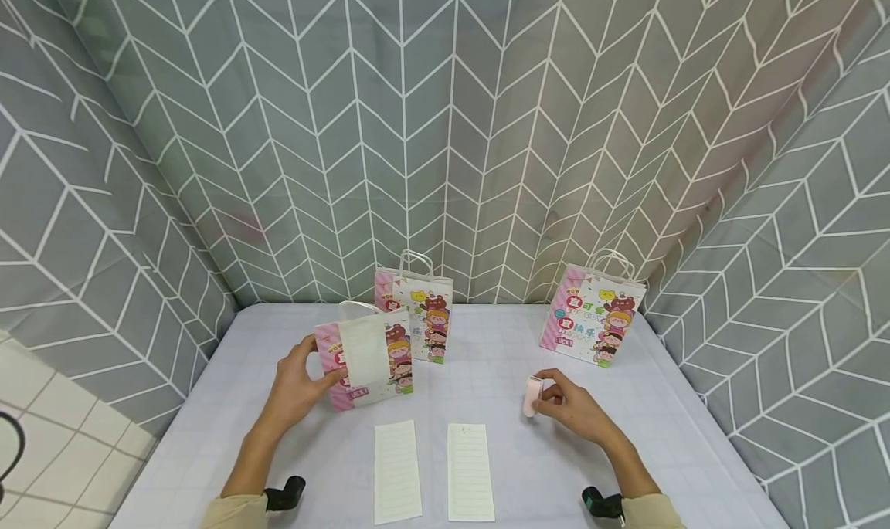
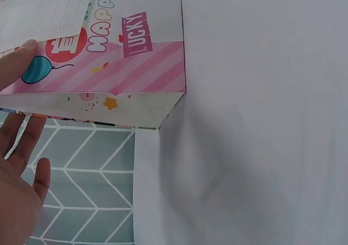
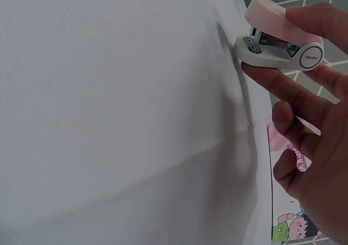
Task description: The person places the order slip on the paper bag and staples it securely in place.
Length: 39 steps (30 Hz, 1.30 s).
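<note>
My left hand (image 1: 292,384) grips the left side of a pink and white cartoon paper bag (image 1: 401,363), thumb in front and fingers behind. Flat against the bag's front lies a lined paper slip (image 1: 365,353); in the left wrist view, the thumb (image 2: 20,63) overlaps the slip's edge. Over the table to the right, my right hand (image 1: 575,415) holds a small pink and white stapler (image 1: 532,396). The right wrist view shows the stapler (image 3: 283,33) between thumb on top and fingers beneath, its mouth apart.
Two more cartoon bags with white handles stand farther back: one bag (image 1: 433,320) behind the held one, another bag (image 1: 592,317) at the right. Two lined paper slips, a left slip (image 1: 398,473) and a right slip (image 1: 470,473), lie at the front of the white-covered table (image 1: 334,483).
</note>
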Tool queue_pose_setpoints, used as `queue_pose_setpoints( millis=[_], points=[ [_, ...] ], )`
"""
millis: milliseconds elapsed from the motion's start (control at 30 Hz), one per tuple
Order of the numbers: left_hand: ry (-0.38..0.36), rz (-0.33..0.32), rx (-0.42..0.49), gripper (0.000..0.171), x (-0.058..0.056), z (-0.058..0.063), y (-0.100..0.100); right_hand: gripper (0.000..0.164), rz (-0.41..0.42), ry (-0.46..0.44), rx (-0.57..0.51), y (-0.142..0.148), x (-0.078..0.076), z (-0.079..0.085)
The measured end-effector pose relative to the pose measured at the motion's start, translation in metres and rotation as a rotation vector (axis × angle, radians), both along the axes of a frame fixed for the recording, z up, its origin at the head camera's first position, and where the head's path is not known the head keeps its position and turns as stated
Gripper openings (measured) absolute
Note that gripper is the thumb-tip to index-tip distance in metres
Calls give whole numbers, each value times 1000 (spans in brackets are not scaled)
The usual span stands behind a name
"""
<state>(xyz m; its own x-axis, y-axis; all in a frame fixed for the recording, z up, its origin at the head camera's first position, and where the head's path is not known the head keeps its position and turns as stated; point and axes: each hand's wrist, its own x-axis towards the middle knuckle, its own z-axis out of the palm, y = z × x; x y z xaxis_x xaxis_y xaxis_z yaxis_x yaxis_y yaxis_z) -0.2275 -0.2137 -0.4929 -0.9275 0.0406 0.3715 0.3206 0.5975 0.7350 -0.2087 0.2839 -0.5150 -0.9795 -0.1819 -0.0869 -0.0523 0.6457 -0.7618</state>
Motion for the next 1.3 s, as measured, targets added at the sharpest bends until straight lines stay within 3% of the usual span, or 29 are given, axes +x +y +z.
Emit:
queue_pose_setpoints(
  millis=[233,667,1067,1300],
  points=[
    [-17,31,-10,71,1,0,-8,57,-18,-15,-8,5,-1,-4],
    [70,100,-37,68,4,-3,-24,52,-73,28,-22,9,-3,-8],
    [37,160,-39,70,9,-4,-39,52,-93,53,-6,11,-4,-9],
    [96,214,-48,68,11,-3,-44,52,-91,62,-7,12,-5,-9]
  ],
)
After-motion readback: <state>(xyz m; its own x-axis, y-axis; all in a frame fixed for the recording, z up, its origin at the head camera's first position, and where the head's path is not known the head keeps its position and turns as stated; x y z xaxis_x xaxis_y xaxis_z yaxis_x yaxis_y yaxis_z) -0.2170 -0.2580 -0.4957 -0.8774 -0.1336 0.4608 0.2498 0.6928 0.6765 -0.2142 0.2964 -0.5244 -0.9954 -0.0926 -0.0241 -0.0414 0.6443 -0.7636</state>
